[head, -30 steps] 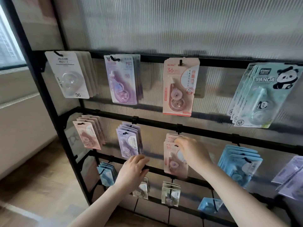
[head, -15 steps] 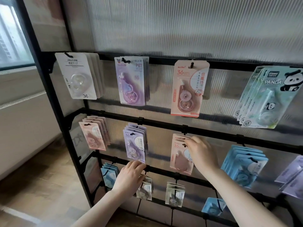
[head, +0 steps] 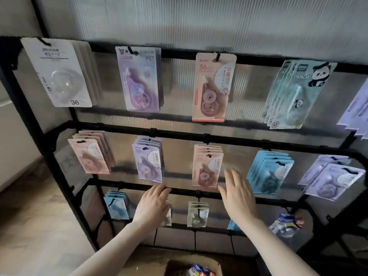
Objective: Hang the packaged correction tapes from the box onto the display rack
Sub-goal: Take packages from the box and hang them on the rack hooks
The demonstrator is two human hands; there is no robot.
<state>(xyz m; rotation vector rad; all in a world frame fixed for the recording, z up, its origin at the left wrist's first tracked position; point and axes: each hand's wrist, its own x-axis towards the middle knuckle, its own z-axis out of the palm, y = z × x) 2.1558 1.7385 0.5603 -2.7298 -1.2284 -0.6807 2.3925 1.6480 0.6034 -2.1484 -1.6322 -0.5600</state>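
**Hanging nearly done at the middle rail, both hands bare**

Taking the rack [head: 205, 136] as landmark and reading left to right: the left hand [head: 152, 206] rests on its third rail, below the purple packs [head: 148, 159], fingers relaxed and holding nothing. The right hand [head: 238, 198] hovers just right of the pink packs [head: 207, 166] on the middle rail, fingers straight and spread, also empty.

Risks, as I judge them: a careless sweep of the right hand could knock the front pink pack off its hook; reaching down blind for the box [head: 194, 266] below the rack could snag the lower packs.

Only the box's top edge shows, so its remaining stock cannot be counted. The left hand covers a pack behind it. Print on most cards is blurred.
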